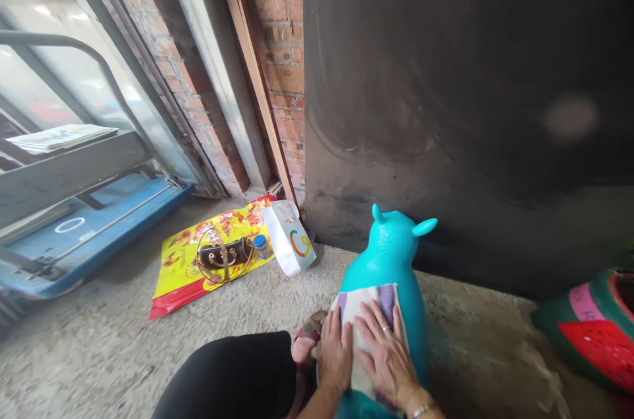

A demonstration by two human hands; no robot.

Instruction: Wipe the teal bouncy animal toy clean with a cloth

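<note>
A turquoise inflatable animal toy (pixel 381 254) with two small ears stands on the floor in front of me, near the dark board. Draped over its back is a white and purple cloth (pixel 359 300). My left hand (pixel 335 349) lies flat on the cloth's left side, fingers stretched out. On the right part of the cloth rests my right hand (pixel 384 346), its fingers spread, with a ring on one finger and a bracelet at the wrist. Both palms face down, pressing against the cloth and the toy's back.
A blue platform trolley (pixel 113 207) stands at the left. A yellow and red bag (pixel 173 260) lies on the concrete, bearing a small handbag (pixel 225 255) and a blue-lidded jar (pixel 260 246). Beside it is a white paper bag (pixel 287 237). A painted pot (pixel 589 320) stands at right.
</note>
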